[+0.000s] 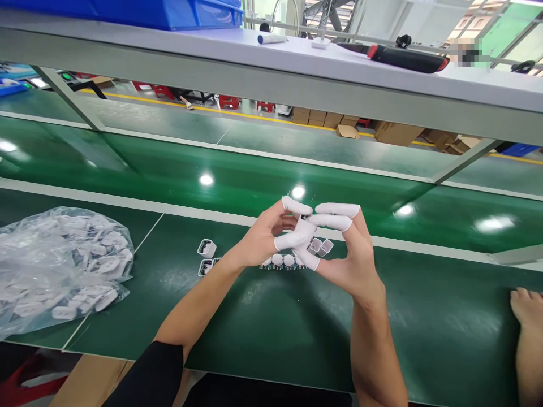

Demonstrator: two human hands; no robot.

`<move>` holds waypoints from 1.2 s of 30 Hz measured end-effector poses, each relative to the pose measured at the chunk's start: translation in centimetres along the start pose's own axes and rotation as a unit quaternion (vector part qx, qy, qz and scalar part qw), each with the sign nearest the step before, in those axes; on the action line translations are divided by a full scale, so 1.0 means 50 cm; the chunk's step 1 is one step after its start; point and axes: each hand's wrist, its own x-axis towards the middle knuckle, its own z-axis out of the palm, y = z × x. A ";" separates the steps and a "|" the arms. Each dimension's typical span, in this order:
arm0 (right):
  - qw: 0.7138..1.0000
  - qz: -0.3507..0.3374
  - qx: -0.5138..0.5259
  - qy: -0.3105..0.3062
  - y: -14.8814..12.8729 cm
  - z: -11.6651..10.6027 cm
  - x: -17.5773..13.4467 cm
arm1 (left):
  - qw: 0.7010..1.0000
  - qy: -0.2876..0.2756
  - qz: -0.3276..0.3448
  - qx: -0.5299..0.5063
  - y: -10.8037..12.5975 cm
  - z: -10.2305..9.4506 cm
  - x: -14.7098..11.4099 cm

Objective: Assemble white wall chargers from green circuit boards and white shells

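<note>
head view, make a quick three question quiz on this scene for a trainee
1. True or false: the plastic bag lies nearer the right hand than the left hand.
2. Which of these is held between the two hands? a) a blue bin b) a small white part c) a cardboard box
3. Fill the gap: the finger covers on both hands are ____ in colour.

Key: 1 false; 2 b; 3 white

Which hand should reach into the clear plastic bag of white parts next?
Probably your left hand: it's nearer the bag; your right hand is farther across. Both are at a small white casing.
</note>
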 end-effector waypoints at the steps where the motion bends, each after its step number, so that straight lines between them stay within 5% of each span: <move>1: 1.000 0.014 0.007 0.003 0.006 -0.001 0.001 | 0.998 0.036 -0.023 -0.052 0.001 0.005 0.004; 6: 0.995 0.035 0.045 0.078 0.037 -0.006 0.000 | 0.918 0.235 -0.155 -0.278 -0.001 0.018 0.027; 11: 0.996 0.062 0.035 0.049 0.034 -0.009 0.000 | 0.875 0.297 -0.225 -0.308 -0.008 0.023 0.042; 15: 0.991 0.096 0.029 -0.091 0.025 0.008 0.004 | 0.874 0.293 -0.259 -0.289 -0.011 0.041 0.045; 18: 0.983 0.108 0.066 -0.133 0.028 0.029 0.005 | 0.882 0.273 -0.267 -0.277 -0.021 0.045 0.045; 27: 0.975 0.137 0.120 -0.130 0.044 0.055 0.003 | 0.899 0.252 -0.260 -0.245 -0.054 0.019 0.052; 36: 0.987 0.084 0.061 -0.120 0.042 0.022 0.003 | 0.962 0.176 -0.159 -0.133 -0.077 0.006 0.045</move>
